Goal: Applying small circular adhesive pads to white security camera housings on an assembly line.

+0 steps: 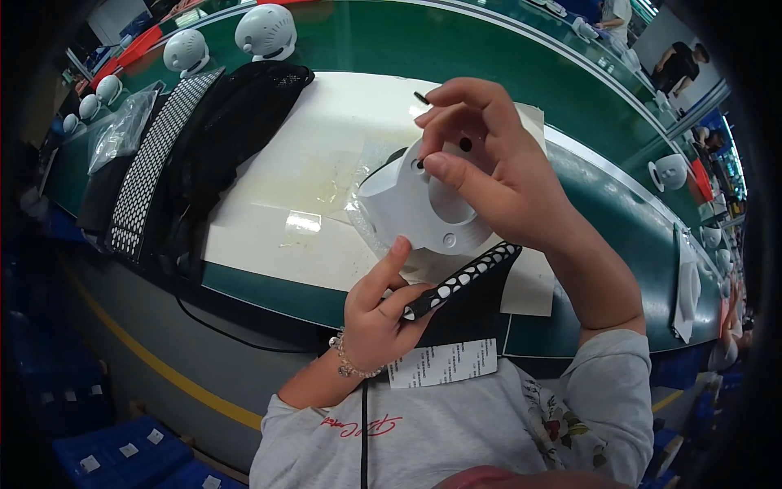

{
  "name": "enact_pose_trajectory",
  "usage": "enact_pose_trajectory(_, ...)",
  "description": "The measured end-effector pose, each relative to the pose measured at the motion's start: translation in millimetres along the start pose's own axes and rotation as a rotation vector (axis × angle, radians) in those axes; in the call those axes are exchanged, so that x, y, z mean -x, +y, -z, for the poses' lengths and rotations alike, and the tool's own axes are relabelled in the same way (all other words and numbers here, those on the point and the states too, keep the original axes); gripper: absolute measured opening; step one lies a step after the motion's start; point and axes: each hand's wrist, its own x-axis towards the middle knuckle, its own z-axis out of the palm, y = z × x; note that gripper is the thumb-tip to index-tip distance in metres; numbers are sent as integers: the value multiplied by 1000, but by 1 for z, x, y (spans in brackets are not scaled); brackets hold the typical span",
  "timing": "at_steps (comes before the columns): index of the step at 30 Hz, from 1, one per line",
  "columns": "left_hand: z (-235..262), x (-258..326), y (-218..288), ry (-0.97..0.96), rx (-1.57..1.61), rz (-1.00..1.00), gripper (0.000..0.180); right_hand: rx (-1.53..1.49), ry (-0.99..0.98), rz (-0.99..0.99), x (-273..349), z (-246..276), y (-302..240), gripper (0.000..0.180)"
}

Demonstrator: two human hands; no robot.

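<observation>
A white rounded housing (399, 204) lies tilted on the worktable in front of me, its ring-shaped base with a large round opening facing up. Dark round spots sit in two of the base's small recesses; a third, near the lower rim, looks pale. My right hand (489, 155) curls over the base, thumb against it beside one dark spot. At its index fingertip is a small black pad (421, 98), seen nearly edge-on. My left hand (383, 306) grips a black sheet with white round spots (464, 281), its raised finger touching the housing's lower edge.
Pale cardboard (269, 236) covers the green bench (244, 285). Left lie a black-and-white perforated sheet (167, 155), black cloth-like material (236, 122) and a clear plastic bag (122, 130). More white housings (266, 33) stand beyond. A label sheet (444, 363) lies against my shirt. Other people work far right.
</observation>
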Motion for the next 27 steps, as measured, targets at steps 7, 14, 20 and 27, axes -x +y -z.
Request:
enact_pose_trajectory(7, -2, -1, 0, 16, 16, -10, 23, 481, 36, 189, 9, -5, -3, 36)
enact_pose_trajectory(14, -1, 1, 1, -6, 10, 38, 23, 838, -159, 192, 15, 1, -34, 35)
enact_pose_trajectory(20, -3, -3, 1, 24, -9, -19, 25, 429, 98, 75, 46, 3, -12, 11)
enact_pose_trajectory(27, -5, -1, -2, 34, -12, -15, 27, 406, -18, -50, 54, -5, -12, 7)
